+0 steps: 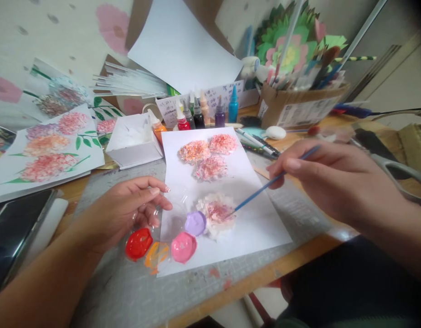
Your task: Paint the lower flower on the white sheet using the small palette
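A thin blue paintbrush (258,193) is pinched in my right hand (330,177). Its tip touches a crumpled white flower (219,212) whose middle is dabbed pink and purple. That flower lies on a white sheet of paper (258,228), below several flowers (210,155) coloured pink, red and orange. My left hand (131,205) curls its fingers around the edge of a clear paint palette (176,198), tilted over the sheet's left side. Its wells hold red paint (138,243), orange paint (156,255), pink paint (183,247) and lilac paint (196,223).
Several paint bottles (198,114) stand behind the sheet. At the back right is a cardboard box (299,109) of brushes, with scissors (402,175) nearer. Finished flower pictures (49,150), a white box (133,141) and a dark phone (22,237) lie left. Underneath is a grey mat (128,291).
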{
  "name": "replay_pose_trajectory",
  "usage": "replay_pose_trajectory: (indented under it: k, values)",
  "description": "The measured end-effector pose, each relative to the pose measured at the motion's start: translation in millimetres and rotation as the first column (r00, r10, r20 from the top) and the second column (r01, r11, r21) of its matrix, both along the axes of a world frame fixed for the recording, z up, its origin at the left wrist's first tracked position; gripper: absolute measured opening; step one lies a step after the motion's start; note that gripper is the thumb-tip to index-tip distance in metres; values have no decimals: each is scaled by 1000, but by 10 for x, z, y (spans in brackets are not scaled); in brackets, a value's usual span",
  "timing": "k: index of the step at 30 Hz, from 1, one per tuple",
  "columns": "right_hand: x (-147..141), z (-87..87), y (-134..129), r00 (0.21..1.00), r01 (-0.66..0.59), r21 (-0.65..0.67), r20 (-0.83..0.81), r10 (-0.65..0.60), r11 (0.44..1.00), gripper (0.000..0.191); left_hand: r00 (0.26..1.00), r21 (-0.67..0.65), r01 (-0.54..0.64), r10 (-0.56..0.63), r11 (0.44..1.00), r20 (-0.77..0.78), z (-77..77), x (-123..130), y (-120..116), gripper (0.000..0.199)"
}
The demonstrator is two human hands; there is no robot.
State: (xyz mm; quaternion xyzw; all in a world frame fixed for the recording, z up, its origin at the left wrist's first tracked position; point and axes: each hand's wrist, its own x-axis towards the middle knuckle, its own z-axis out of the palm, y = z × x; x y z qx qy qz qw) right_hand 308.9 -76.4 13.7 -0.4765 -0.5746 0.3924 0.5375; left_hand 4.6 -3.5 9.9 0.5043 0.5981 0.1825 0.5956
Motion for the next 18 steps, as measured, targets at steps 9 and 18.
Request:
replay_pose_trajectory:
  k: [9, 18]
  values:
    - [-28, -6, 17, 998, 41, -13, 54, -41, 999, 12, 999, 14, 16, -16, 1000, 41, -23, -39, 12, 14]
    - [-80, -8, 23, 995, 95, -13, 38, -95, 995, 10, 998, 51, 20, -23, 999, 65, -41, -77, 44, 17]
